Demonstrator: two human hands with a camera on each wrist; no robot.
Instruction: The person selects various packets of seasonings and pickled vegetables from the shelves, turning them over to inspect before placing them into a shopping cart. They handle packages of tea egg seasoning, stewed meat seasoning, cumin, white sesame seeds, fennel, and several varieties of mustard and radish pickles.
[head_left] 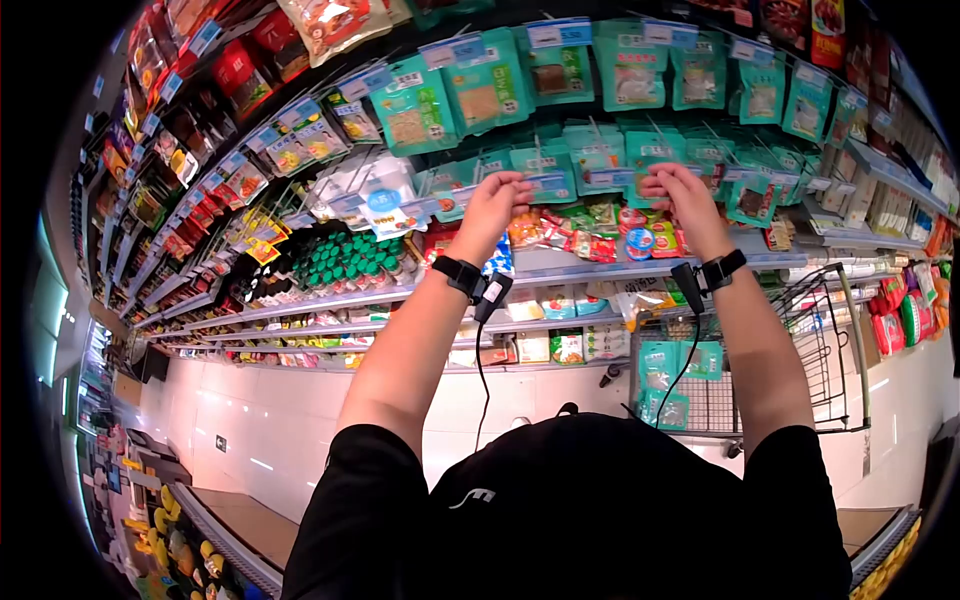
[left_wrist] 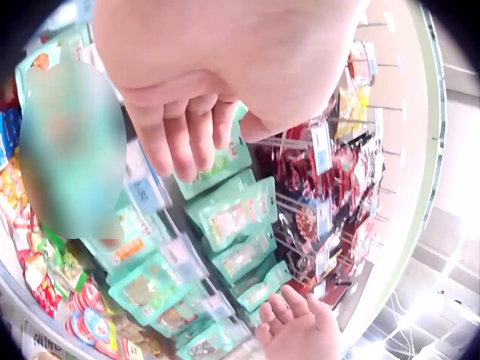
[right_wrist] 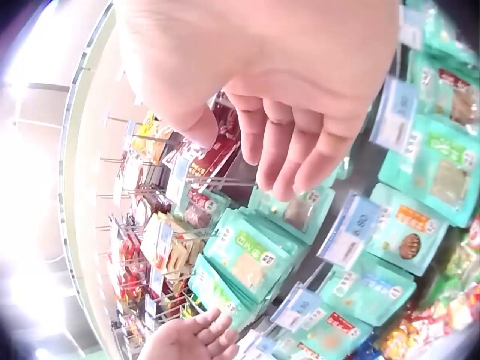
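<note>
My left hand (head_left: 495, 208) is raised in front of a rack of teal pouches, its fingers loosely bent with nothing between them. To its right my right hand (head_left: 692, 205) hangs at about the same height, also holding nothing, fingers relaxed and pointing inward. Behind both hands, a lower row of teal pouches (head_left: 598, 150) hangs on hooks. Larger teal pouches (head_left: 485, 90) hang above. In the right wrist view a stack of teal pouches (right_wrist: 251, 259) lies beyond the fingertips. Price tags (right_wrist: 349, 229) stick out in front of the pouches.
A wire shopping cart (head_left: 735, 405) stands at lower right, with several teal packets (head_left: 660, 365) in it. Green-capped jars (head_left: 350, 262) and small colourful snack packs (head_left: 590, 243) fill the shelf below the hooks. Cables (head_left: 482, 370) run down from both wrist straps. Pale tiled floor (head_left: 250, 410) lies behind.
</note>
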